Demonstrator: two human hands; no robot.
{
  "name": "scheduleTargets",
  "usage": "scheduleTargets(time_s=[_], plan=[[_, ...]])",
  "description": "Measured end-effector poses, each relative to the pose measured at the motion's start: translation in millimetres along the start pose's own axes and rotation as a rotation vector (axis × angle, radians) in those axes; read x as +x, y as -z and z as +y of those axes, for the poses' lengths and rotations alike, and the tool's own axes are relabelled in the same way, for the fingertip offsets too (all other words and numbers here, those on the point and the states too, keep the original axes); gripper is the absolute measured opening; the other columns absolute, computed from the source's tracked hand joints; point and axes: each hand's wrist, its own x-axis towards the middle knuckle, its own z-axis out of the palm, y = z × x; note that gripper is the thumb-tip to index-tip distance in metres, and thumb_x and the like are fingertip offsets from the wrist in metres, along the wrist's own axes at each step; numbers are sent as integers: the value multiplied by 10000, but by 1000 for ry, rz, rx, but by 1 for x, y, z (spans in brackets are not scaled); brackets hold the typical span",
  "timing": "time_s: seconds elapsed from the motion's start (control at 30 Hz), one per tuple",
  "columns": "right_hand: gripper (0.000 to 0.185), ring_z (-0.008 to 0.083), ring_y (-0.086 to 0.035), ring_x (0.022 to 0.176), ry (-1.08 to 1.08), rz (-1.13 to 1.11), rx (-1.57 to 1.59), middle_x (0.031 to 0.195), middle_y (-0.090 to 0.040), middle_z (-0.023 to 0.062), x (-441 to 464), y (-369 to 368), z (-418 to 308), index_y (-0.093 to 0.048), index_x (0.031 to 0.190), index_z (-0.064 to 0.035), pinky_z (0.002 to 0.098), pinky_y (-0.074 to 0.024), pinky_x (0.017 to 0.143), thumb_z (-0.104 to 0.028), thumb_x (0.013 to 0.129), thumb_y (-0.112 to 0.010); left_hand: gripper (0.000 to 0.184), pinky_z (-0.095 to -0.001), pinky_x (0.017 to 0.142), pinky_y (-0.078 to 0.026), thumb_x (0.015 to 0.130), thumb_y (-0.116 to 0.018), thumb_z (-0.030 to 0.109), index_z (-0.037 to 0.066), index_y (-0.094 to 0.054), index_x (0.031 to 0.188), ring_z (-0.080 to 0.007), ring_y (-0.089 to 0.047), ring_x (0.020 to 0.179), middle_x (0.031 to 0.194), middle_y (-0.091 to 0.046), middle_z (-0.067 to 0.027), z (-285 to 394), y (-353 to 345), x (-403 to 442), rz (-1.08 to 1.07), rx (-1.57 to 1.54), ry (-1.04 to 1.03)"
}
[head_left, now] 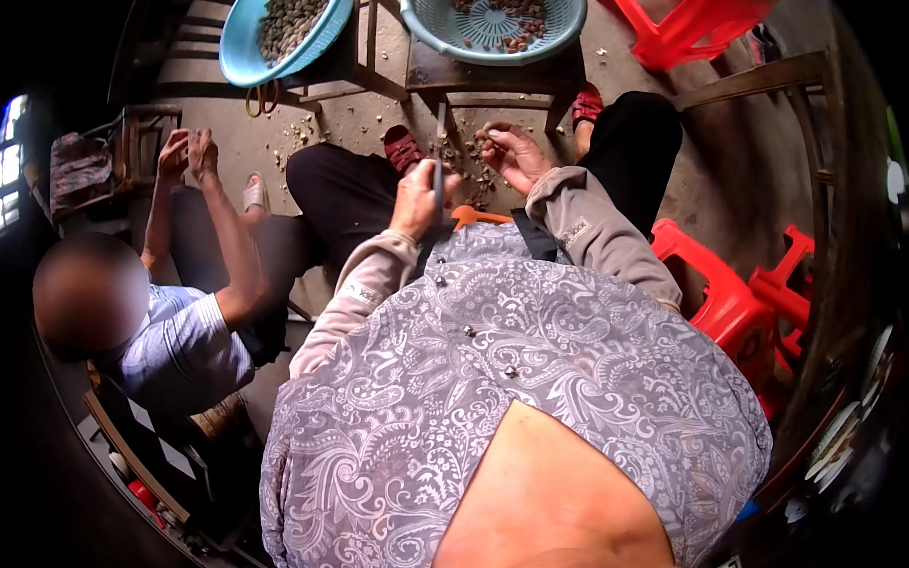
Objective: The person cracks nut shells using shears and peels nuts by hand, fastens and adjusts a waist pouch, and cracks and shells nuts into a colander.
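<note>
My left hand point(417, 200) is closed around a narrow grey tool point(438, 184) that points upward; its exact kind is unclear. Close by on the right, my right hand point(518, 158) pinches a small brownish piece point(485, 135), perhaps a nut, between thumb and fingers. Both hands are over the floor between my knees, apart from each other. Below them, an orange object point(477, 216) shows partly at my lap. Broken shell bits point(481, 183) litter the floor beneath.
Ahead, a blue-green basket point(415, 25) with reddish-brown nuts stands on a dark stool point(497, 77). A blue basin point(236, 56) holds grey-brown nuts. At left sits another person point(186, 333), hands raised. Red plastic stools point(705, 275) and a wooden chair point(758, 78) are on the right.
</note>
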Motion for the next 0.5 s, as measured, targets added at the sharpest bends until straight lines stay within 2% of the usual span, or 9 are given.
scheduleTargets(time_s=[0.03,0.07,0.1,0.17,0.37,0.5], plan=[[130,134,-643,789,-13,11,-13,978,-688,80,-1,-2,0,-667,1018,-65,253,-569,724,-7,909,-625,353,-360,543,-497,869,-683,172,-6,-537,1136,-215,-659,604,700,-647,-135,-5,-11,-3,30,136,-100],[140,127,-642,800,-14,16,-31,977,-684,64,0,0,1,-651,1036,-71,255,-571,728,-13,911,-627,387,-427,592,-504,883,-654,177,-17,-497,1179,-350,-672,667,740,-656,-195,-8,-18,-6,23,245,-218],[143,128,-644,812,-17,13,-55,975,-682,58,-2,0,1,-647,1044,-72,257,-570,734,-17,913,-627,456,-467,668,-514,889,-635,181,2,-441,1261,-431,-657,789,845,-663,-234,-7,-21,-6,-26,337,-219],[150,129,-648,837,-15,4,-101,971,-679,47,-5,-2,-1,-637,1059,-76,263,-570,747,-24,918,-626,507,-494,727,-510,910,-584,188,14,-376,1339,-445,-642,848,938,-647,-256,-5,-27,-13,56,544,-429],[149,142,-668,870,47,-16,-235,960,-678,27,-4,-4,6,-629,1071,-69,283,-564,785,-42,924,-628,538,-506,756,-511,916,-486,124,7,-305,1408,-418,-645,888,1038,-617,-262,-4,-23,2,-53,799,-274],[150,147,-667,894,77,-41,-297,989,-681,32,-1,2,4,-624,1069,-60,294,-557,808,-41,921,-630,528,-488,750,-515,905,-477,87,-31,-307,1391,-411,-648,879,996,-624,-262,0,-23,8,-65,824,-287]])
